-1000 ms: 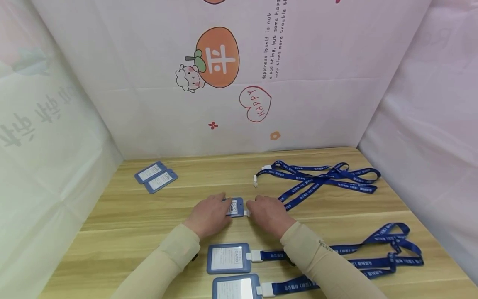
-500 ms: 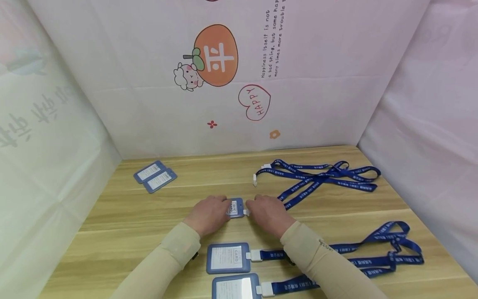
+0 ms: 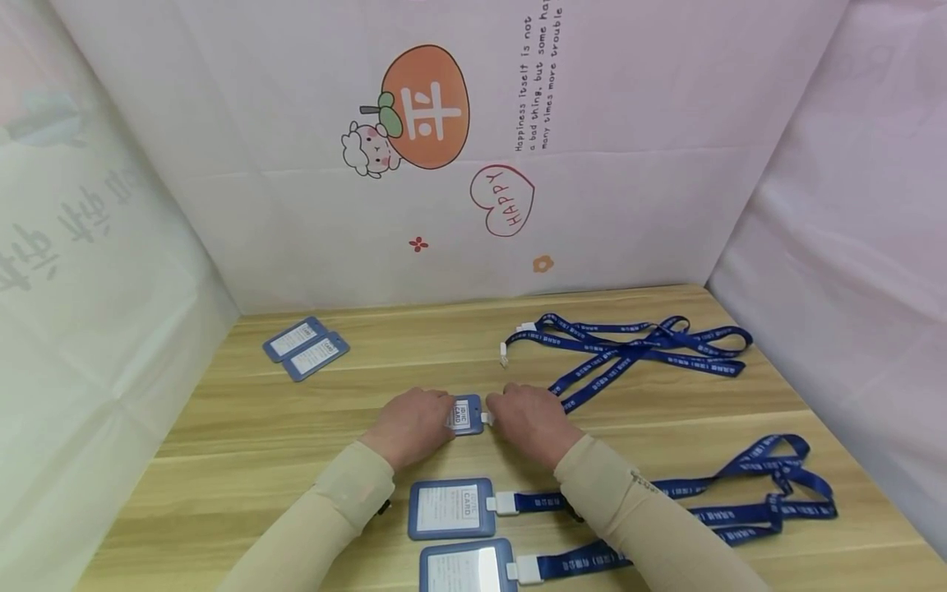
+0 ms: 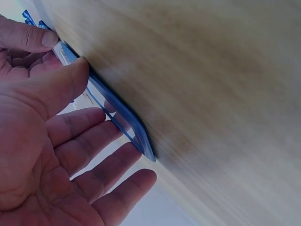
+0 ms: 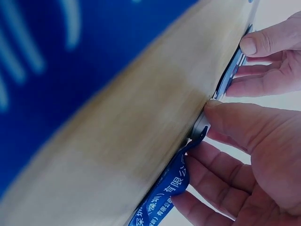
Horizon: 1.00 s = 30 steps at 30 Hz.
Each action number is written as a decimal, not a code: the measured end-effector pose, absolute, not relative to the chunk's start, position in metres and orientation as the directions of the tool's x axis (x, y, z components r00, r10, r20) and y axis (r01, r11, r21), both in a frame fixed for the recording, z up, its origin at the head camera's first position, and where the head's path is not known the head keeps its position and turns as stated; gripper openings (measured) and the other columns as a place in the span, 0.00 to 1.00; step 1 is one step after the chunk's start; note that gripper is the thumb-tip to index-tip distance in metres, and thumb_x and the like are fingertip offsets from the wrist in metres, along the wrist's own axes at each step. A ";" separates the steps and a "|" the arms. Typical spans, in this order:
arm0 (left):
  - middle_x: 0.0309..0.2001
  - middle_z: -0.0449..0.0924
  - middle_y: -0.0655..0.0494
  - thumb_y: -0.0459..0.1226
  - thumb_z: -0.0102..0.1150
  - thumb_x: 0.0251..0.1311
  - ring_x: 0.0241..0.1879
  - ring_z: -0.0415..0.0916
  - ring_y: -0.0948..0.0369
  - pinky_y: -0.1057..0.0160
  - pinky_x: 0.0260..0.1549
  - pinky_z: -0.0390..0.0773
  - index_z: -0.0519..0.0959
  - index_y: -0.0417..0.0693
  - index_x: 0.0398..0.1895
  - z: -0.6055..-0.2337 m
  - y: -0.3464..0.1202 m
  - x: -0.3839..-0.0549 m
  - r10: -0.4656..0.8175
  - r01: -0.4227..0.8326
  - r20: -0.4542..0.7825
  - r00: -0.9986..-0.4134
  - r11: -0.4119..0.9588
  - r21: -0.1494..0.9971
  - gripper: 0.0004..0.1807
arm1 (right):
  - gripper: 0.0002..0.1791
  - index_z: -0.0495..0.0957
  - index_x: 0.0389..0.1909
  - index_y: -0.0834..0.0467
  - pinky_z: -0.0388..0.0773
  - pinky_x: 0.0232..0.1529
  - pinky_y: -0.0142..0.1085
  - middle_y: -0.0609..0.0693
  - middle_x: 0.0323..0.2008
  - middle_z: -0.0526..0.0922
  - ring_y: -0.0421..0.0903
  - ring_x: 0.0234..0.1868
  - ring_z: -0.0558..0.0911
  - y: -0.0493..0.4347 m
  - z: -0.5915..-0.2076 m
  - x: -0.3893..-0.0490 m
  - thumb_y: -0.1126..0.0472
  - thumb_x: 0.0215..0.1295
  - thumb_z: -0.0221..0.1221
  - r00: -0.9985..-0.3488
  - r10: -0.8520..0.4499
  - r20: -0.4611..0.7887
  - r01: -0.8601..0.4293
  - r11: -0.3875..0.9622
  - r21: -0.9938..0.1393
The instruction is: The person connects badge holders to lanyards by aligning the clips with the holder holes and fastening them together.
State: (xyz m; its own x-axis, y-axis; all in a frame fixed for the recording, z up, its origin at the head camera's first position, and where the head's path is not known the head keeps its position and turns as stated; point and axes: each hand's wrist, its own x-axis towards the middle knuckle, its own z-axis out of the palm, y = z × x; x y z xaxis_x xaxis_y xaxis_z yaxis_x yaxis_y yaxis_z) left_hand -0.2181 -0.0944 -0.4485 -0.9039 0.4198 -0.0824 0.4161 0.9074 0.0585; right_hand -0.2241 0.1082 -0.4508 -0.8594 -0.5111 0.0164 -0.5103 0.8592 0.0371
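Observation:
Between both hands, close over the wooden table, lies a blue badge holder (image 3: 466,415) with a white card printed "CARD". My left hand (image 3: 414,423) grips its left part, thumb on one face and fingers along the other in the left wrist view. With my right hand (image 3: 534,421) I pinch the white clip (image 5: 201,126) of a blue lanyard (image 5: 164,193), right at the badge holder's slotted end. The lanyard's strap runs from under the right hand toward the back right. Most of the clip is hidden by the fingers in the head view.
Two badge holders (image 3: 305,349) lie at the back left. Nearer me, an upper badge holder (image 3: 451,533) and a lower badge holder (image 3: 464,546) have lanyards attached, stretching right beneath my right sleeve. More blue lanyards (image 3: 636,349) lie crossed at the back right. Printed cloth walls enclose the table.
The badge holder between my hands has shifted very slightly in view, with a little more of it showing past the left fingers. Both hands keep their grip in nearly the same place.

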 end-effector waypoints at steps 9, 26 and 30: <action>0.47 0.89 0.51 0.45 0.69 0.65 0.45 0.86 0.54 0.55 0.48 0.86 0.84 0.45 0.55 -0.448 -0.096 -0.219 0.434 0.431 -0.065 -0.898 0.900 0.060 0.19 | 0.06 0.86 0.43 0.54 0.80 0.28 0.33 0.47 0.29 0.82 0.40 0.27 0.76 0.106 -0.450 -0.225 0.58 0.70 0.67 -0.867 -0.499 -0.001 -0.499 0.867 0.018; 0.40 0.89 0.52 0.41 0.71 0.63 0.34 0.82 0.60 0.57 0.43 0.86 0.86 0.45 0.49 -0.445 -0.096 -0.216 0.453 0.446 -0.054 -0.890 0.888 0.109 0.14 | 0.05 0.85 0.42 0.54 0.80 0.29 0.33 0.47 0.29 0.82 0.40 0.26 0.76 0.106 -0.449 -0.225 0.58 0.70 0.67 -0.864 -0.504 0.002 -0.504 0.864 0.017; 0.37 0.88 0.54 0.41 0.72 0.62 0.31 0.78 0.62 0.59 0.40 0.85 0.86 0.46 0.46 -0.445 -0.097 -0.216 0.464 0.458 -0.048 -0.884 0.883 0.107 0.13 | 0.06 0.85 0.42 0.54 0.79 0.28 0.32 0.47 0.29 0.82 0.39 0.26 0.75 0.106 -0.449 -0.225 0.57 0.70 0.68 -0.863 -0.505 0.005 -0.504 0.863 0.022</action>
